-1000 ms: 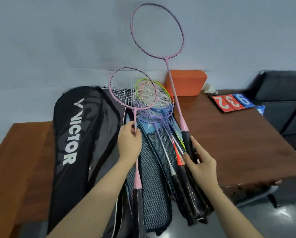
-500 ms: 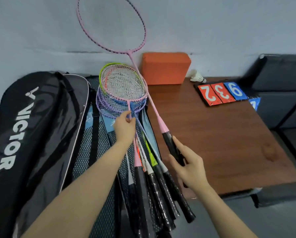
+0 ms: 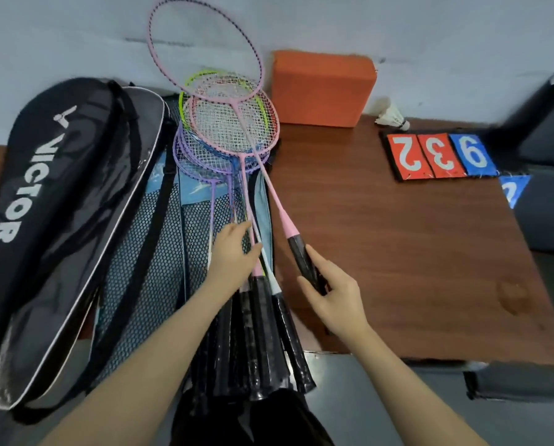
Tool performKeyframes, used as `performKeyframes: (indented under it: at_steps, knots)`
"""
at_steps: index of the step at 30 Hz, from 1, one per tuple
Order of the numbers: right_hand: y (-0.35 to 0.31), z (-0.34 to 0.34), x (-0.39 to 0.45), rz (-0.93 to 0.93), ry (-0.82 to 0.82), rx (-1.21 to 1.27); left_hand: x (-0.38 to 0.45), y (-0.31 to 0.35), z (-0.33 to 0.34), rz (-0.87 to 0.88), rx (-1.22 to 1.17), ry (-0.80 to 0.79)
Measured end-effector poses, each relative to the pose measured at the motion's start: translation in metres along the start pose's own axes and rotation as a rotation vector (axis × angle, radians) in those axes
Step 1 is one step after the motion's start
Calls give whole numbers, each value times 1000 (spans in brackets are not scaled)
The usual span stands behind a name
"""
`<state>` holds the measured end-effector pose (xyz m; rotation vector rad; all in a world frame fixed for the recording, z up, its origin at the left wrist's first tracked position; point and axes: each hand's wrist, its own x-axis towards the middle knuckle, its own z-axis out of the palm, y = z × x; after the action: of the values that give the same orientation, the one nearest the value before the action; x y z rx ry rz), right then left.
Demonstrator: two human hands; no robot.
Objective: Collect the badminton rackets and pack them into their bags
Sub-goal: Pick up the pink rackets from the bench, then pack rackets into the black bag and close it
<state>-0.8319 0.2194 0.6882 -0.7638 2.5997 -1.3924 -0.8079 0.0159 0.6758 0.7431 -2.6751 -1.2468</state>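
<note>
Head view: right hand (image 3: 335, 296) pinches the black grip of the unstrung pink racket (image 3: 205, 49), left hand (image 3: 234, 255) presses the stacked rackets' shafts (image 3: 230, 136) on the open black mesh-lined bag (image 3: 134, 252).
Its raised hoop could snag those strings or tip off the brown table (image 3: 398, 236); beyond, an orange block (image 3: 322, 88), white shuttlecock (image 3: 393, 117) and numbered score cards (image 3: 443, 156) stand clear.

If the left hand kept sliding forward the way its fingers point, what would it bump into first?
Probably the stacked racket heads: the left hand lies on the shafts, fingers pointing up along them toward those heads. Depth is hard to judge from this one view.
</note>
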Motion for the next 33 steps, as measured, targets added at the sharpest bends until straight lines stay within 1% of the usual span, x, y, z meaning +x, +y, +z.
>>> performKeyframes:
  at_steps: [3, 6, 9, 13, 16, 18, 20, 22, 24, 27, 30, 33]
  knots:
    - [6, 4, -6, 58, -82, -10, -28, -5, 13, 40, 152, -32]
    - [7, 12, -5, 66, -172, -36, -39, -7, 17, 47, 319, 2]
    - [10, 20, -3, 54, -227, -34, -41, -6, 13, 48, 332, 14]
    - [19, 25, -12, 94, -285, -50, -52, -7, 7, 42, 234, -28]
    - [22, 30, -14, 88, -293, -91, -62, -10, 5, 19, 263, -39]
    - [23, 32, -9, 126, -286, -133, -63, -12, 5, 0, 296, -43]
    - [21, 33, -3, 153, -251, -206, -63, -13, 3, 9, 331, -53]
    - [15, 32, 4, 152, -204, -317, -62, -15, -1, 42, 381, -78]
    - [4, 34, 13, 140, -154, -370, -62, -18, -9, 82, 404, -97]
    - [-21, 48, 25, 50, -118, -370, -62, -30, -33, 97, 415, -83]
    - [-49, 74, 32, 6, -157, -328, -64, -52, -68, 96, 422, -17]
    - [-76, 112, 40, -34, -181, -241, -64, -84, -115, 36, 419, 50]
